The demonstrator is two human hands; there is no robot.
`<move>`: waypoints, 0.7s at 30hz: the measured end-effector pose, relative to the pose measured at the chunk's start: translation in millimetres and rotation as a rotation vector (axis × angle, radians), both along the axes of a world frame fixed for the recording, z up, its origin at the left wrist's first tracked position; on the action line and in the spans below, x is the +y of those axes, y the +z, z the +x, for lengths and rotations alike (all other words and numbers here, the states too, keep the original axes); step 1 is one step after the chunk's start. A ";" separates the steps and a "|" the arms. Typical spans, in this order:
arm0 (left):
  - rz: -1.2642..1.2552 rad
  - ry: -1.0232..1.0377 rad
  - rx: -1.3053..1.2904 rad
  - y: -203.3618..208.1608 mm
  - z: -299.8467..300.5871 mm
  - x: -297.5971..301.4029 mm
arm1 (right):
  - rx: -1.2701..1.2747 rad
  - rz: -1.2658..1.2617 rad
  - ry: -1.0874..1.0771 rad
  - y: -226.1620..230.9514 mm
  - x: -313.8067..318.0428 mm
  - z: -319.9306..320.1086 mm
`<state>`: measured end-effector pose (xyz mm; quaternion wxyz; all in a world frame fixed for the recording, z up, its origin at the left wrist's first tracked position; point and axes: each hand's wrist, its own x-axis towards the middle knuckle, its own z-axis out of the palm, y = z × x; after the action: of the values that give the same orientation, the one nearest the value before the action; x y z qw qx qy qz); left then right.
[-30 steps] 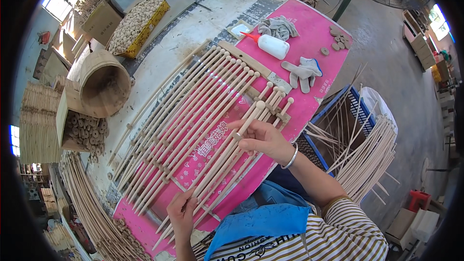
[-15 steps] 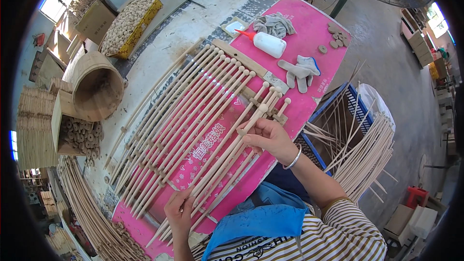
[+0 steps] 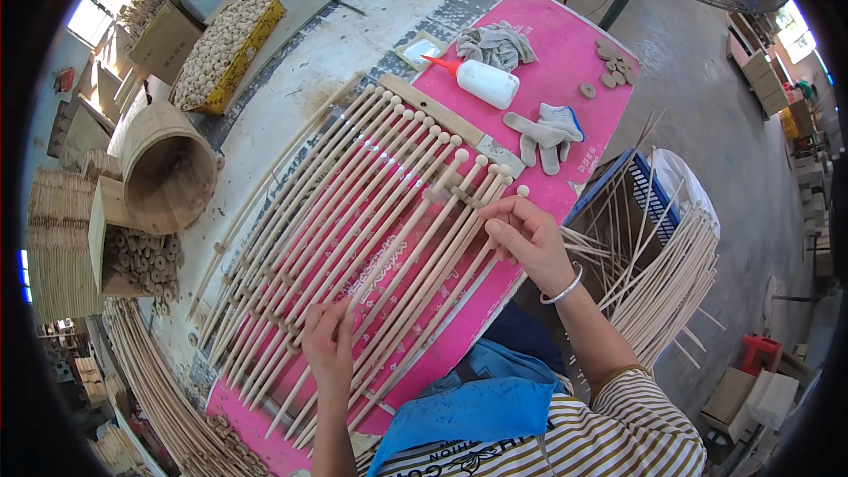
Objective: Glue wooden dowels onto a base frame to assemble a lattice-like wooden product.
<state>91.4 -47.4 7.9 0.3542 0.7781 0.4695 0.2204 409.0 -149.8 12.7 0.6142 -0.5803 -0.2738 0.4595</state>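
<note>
Hands (image 3: 530, 234) on smooth round-tipped rods (image 3: 353, 221)

Glue bottle (image 3: 485, 82) and gloves (image 3: 549, 132) crowd the pink mat's (image 3: 565, 53) far end.

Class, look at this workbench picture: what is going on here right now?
A person in a striped shirt works at a row of round-tipped wooden rods laid side by side on a pink sheet. The right hand pinches the rods near their knobbed ends, while the left hand rests on their lower ends. A white glue bottle, a grey rag and work gloves lie beyond, untouched.
</note>
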 end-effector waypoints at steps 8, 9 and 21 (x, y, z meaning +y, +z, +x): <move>0.043 -0.061 -0.011 -24.0 26.0 14.8 | -0.008 -0.029 -0.029 -11.4 -6.7 12.2; 0.038 -0.054 -0.007 -24.7 27.4 14.9 | -0.007 -0.031 -0.029 -11.8 -6.8 12.8; 0.135 -0.046 0.080 -31.9 28.9 14.1 | -0.006 -0.047 -0.060 -10.8 -12.0 21.3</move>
<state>120.3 -33.4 -24.0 0.2868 0.8190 0.4494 0.2121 430.3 -161.8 1.9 0.6130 -0.6040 -0.2473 0.4453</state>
